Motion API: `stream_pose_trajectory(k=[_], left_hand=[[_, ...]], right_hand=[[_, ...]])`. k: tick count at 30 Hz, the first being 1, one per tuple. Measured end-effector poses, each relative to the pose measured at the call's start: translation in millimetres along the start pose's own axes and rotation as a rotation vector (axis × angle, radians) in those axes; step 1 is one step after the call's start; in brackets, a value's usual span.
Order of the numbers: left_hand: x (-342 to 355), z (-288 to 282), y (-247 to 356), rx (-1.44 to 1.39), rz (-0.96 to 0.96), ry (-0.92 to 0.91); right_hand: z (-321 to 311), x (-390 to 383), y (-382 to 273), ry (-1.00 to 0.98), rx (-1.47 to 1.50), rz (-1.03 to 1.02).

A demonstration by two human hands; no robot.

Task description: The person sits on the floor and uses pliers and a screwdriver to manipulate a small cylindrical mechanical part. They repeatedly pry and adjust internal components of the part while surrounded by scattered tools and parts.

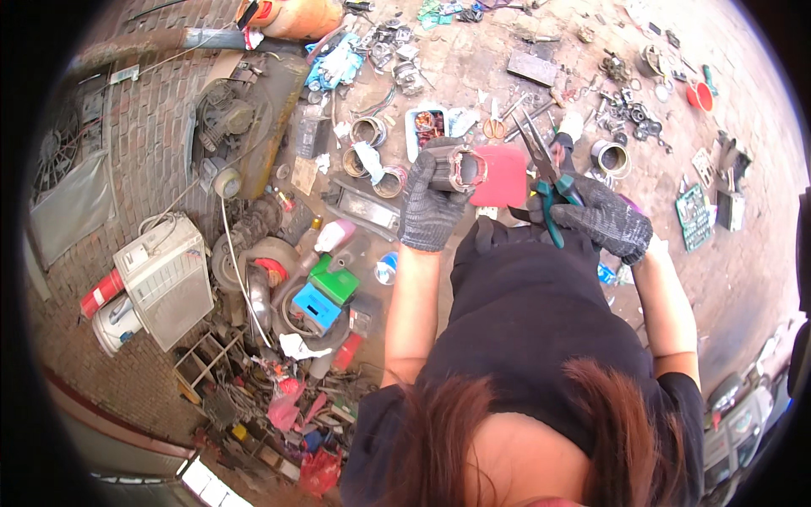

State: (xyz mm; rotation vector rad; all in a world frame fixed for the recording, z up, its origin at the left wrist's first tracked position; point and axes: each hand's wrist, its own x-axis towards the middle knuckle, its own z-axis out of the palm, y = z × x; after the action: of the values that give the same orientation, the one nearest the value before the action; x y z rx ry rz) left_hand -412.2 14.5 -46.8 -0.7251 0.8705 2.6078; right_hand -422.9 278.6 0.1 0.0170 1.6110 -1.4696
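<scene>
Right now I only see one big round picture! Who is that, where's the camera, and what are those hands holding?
There's no robot, just a person working. The camera sits on their head and looks down; its very wide lens bends straight edges. Both hands wear grey gloves. The left hand holds a hollow metal part, and the right hand holds pliers with teal handles. On the ground lie many metal bits, orange-handled scissors and a red cup.

A green container [334, 280] sits beside a blue box [316, 308], an orange cylinder [306, 19] well apart
</scene>
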Motion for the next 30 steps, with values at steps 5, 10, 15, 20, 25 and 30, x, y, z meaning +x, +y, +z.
stream_pose_trajectory(k=[5, 10, 15, 20, 25, 30], left_hand=[[66, 73, -17, 0.059, 0.064, -0.009], [109, 127, -27, -0.085, 0.094, -0.013], [144, 154, -11, 0.094, 0.161, -0.068], [193, 164, 9, 0.175, 0.21, -0.12], [262, 164, 20, -0.098, 0.158, 0.077], [385, 159, 25, -0.153, -0.17, 0.037]], right_hand=[[-109, 10, -2, 0.015, 0.327, 0.077], [-206, 8, 6, 0.034, 0.524, 0.153], [-251, 26, 0, 0.061, 0.619, 0.226], [-259, 58, -3, 0.144, 0.684, 0.261], [-261, 76, 16, 0.225, 0.738, 0.225], [-251, 103, 14, 0.581, 1.105, 0.198]])
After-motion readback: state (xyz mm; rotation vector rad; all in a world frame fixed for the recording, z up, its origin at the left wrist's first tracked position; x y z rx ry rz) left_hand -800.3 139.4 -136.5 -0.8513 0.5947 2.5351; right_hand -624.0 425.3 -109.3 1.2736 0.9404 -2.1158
